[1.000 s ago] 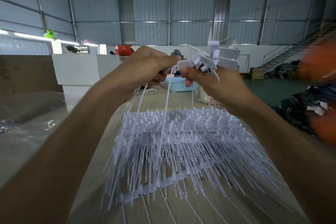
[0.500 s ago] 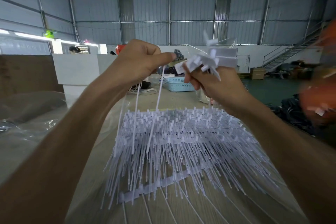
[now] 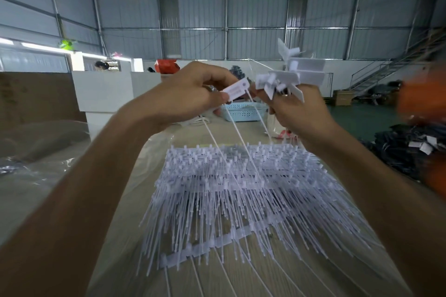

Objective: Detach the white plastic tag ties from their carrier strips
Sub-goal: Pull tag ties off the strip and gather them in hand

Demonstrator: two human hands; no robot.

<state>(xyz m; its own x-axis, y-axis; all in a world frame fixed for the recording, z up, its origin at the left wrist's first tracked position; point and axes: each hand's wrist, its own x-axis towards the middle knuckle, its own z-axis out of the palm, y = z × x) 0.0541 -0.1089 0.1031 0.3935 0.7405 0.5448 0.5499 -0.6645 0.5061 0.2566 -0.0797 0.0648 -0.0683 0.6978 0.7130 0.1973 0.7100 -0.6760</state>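
Note:
A thick pile of white tag ties on their carrier strips lies on the table in front of me. One carrier strip shows along the pile's near edge. My left hand is raised above the pile and pinches a single white tag tie by its flat label, with its thin tail hanging down to the pile. My right hand, just beside it, grips a bunch of detached tag ties whose labels fan out above the fingers.
The pile rests on a table covered with clear plastic sheet. A light blue basket stands behind the hands. Dark bundles of goods lie at the right. White boxes stand at the left rear.
My left hand now shows a single tag tie pinched by its label, turned outward and held closer to the right hand's bunch. Both hands stay raised above the pile.

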